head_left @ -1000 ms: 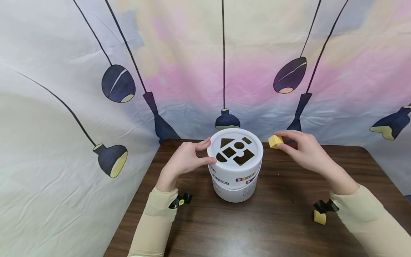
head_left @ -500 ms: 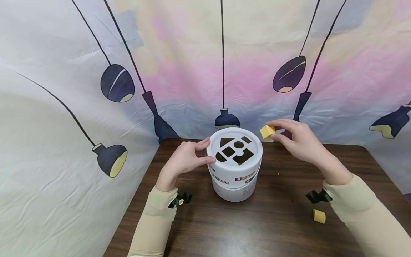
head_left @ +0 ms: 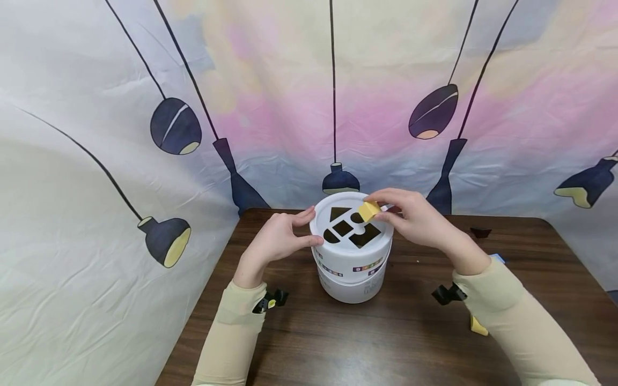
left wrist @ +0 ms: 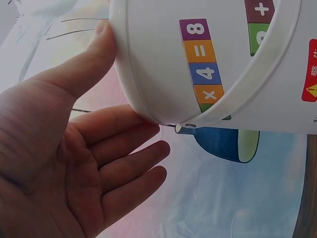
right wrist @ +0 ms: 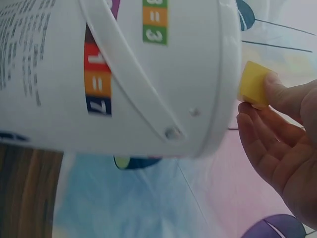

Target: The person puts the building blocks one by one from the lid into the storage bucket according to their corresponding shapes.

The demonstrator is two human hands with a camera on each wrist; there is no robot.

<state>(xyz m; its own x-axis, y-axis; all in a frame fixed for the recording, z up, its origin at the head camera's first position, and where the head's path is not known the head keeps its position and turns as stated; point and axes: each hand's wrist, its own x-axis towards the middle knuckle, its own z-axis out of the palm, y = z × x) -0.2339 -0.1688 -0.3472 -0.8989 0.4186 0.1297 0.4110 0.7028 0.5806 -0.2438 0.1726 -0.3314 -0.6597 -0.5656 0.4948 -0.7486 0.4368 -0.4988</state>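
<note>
A white lidded bucket (head_left: 352, 287) stands upright on the table, its lid (head_left: 387, 240) cut with several shaped holes. My left hand (head_left: 282, 238) rests at the lid's left edge, thumb and index finger spread against the rim; the other fingers extend free in the left wrist view. Between thumb and fingertips, my right hand (head_left: 417, 221) pinches a yellow block (head_left: 369, 211) over the right back part of the lid. From above, that block overlaps the round hole and hides the small rectangular one. In the right wrist view the yellow block (right wrist: 253, 85) appears right at the lid's face.
Another yellow block (head_left: 478, 326) lies on the brown table (head_left: 386, 348), partly behind the right sleeve. Beyond that forearm are a small dark piece (head_left: 480, 232) and a blue piece (head_left: 497, 258). A painted cloth (head_left: 285, 107) hangs behind the table.
My right hand has carried the yellow block leftward, from beside the bucket to over its lid. The dark and blue pieces have come into view. My left hand stays at the rim.
</note>
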